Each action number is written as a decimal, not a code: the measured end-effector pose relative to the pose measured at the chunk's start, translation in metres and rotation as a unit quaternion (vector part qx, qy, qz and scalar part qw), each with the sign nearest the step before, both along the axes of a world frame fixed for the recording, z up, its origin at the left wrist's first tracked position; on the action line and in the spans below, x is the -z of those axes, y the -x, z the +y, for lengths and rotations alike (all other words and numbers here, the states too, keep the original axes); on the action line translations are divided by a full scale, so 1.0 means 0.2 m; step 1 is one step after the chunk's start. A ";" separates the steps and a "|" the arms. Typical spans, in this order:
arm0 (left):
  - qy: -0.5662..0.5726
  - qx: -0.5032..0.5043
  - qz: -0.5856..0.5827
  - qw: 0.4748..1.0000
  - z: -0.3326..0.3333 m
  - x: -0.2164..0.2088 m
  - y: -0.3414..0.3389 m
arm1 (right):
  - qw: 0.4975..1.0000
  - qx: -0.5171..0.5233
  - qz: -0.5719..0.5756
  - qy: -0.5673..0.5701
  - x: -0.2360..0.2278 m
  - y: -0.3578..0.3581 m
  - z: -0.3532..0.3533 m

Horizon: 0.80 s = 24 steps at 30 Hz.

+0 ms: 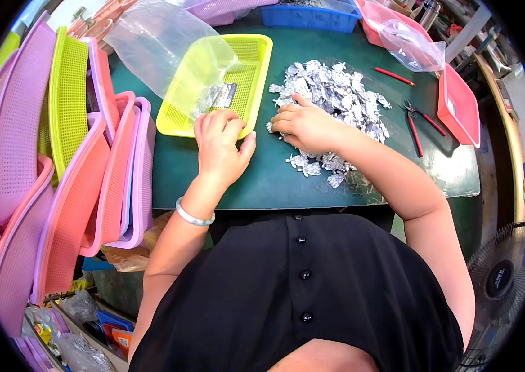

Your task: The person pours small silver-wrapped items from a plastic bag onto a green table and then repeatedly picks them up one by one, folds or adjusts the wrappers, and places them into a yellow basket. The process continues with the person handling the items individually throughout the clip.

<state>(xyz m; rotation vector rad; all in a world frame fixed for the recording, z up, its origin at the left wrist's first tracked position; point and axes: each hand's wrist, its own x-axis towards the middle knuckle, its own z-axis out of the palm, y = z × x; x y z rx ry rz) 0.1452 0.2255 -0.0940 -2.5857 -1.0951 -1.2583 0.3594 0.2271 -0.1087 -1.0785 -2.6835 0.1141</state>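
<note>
My left hand (220, 139) is at the near rim of a yellow-green plastic basket (172, 115), fingers bent and a little apart, the thumb held off to the right. A clear plastic bag (151, 46) drapes over the basket, and some small silvery pieces (211, 97) show inside the bag near my fingertips. My right hand (306, 126) rests palm down on the left side of a heap of thin silvery pieces (337, 87), fingers spread. What lies under its palm is hidden. A few loose pieces (305, 164) are scattered on the table nearer to me.
Stacked purple, yellow-green and pink baskets (23, 124) crowd the left. On the green table (206, 191), red-handled pliers (421, 124) and a red pen (394, 76) lie right of the heap. Pink trays (459, 105) and a blue tray (312, 17) border it; a fan (504, 279) stands lower right.
</note>
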 end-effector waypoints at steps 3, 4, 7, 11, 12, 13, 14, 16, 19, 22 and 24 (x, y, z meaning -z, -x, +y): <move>-0.029 -0.011 -0.035 0.999 -0.06 -0.01 -0.01 | 1.000 0.000 -0.007 0.027 -0.02 -0.01 -0.03; -0.037 -0.010 -0.050 0.998 -0.09 0.00 -0.01 | 0.999 0.001 -0.012 0.039 -0.03 -0.01 -0.05; 0.048 0.084 -0.089 0.991 -0.17 0.05 -0.01 | 0.998 0.006 0.019 0.059 -0.04 -0.01 -0.09; 0.260 0.048 -0.029 0.964 -0.25 0.16 -0.05 | 0.994 0.033 0.074 0.072 -0.06 -0.02 -0.15; 0.264 0.024 0.001 0.964 -0.23 0.18 -0.06 | 0.992 0.039 0.099 0.064 -0.06 -0.02 -0.16; 0.258 0.016 0.010 0.966 -0.23 0.17 -0.07 | 0.990 0.052 0.109 0.067 -0.05 -0.02 -0.18; 0.252 0.010 0.019 0.968 -0.21 0.15 -0.09 | 0.990 0.065 0.115 0.056 -0.05 -0.03 -0.19; 0.253 0.000 0.045 0.966 -0.19 0.14 -0.13 | 0.988 0.089 0.124 0.035 -0.06 -0.03 -0.22; 0.276 -0.006 0.093 0.956 -0.15 0.14 -0.18 | 0.984 0.113 0.137 -0.005 -0.07 -0.04 -0.25; 0.283 -0.002 0.081 0.956 -0.14 0.15 -0.20 | 0.977 0.132 0.164 -0.015 -0.06 -0.06 -0.25; 0.284 0.007 0.024 0.958 -0.14 0.15 -0.22 | 0.972 0.141 0.187 -0.009 -0.06 -0.07 -0.25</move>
